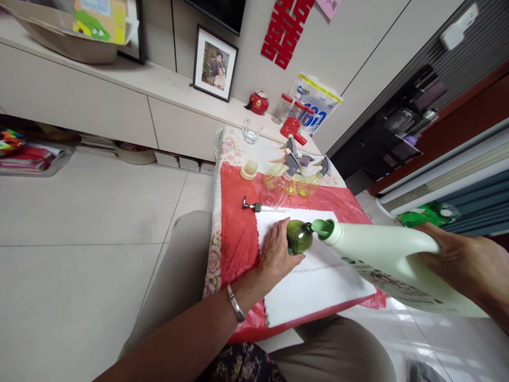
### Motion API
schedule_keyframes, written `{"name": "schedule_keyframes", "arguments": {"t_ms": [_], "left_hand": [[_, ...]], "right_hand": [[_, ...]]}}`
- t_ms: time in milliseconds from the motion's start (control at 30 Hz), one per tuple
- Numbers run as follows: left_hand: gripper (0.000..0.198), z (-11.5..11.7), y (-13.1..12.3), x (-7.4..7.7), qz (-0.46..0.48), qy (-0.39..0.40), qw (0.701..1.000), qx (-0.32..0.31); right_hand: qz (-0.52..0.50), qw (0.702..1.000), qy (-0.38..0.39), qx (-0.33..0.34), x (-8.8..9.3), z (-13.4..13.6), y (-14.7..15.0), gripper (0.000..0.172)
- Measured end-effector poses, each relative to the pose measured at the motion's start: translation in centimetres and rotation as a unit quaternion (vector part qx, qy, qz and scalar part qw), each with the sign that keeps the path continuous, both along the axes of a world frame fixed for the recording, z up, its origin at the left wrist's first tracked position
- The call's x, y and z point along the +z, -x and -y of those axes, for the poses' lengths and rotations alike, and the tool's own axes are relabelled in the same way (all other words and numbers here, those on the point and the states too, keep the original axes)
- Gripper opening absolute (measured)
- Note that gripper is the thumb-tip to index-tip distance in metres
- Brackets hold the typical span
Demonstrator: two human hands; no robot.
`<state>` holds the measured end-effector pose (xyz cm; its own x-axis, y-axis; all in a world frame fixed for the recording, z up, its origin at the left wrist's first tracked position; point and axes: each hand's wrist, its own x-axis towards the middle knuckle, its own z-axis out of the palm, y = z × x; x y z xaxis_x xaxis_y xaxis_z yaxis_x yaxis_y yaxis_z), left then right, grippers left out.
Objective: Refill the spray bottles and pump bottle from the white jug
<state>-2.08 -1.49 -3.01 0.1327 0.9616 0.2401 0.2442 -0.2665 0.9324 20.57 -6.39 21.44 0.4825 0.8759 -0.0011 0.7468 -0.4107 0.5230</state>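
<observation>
1. Bottle (299,243), see-through olive green with a dark neck, is over the white cloth (334,297), mouth at the jug (377,241)'s spout; contact is unclear.
2. Left hand (278,252) curls thumb and fingers around its body.
3. Right hand (469,262) wraps the tilted, pale green jug's handle, fingers partly hidden.
4. Pump (257,207), cap (249,170) and spray bottles (277,189) sit beyond; the jug hides some cloth.
</observation>
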Motion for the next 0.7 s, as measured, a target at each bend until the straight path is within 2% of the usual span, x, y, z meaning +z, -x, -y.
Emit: {"name": "schedule_keyframes", "arguments": {"t_ms": [700], "left_hand": [[0.093, -0.01, 0.06, 0.08, 0.012, -0.002, 1.0, 0.0]], "right_hand": [[-0.006, 1.0, 0.002, 0.006, -0.09, -0.02, -0.25, 0.05]]}}
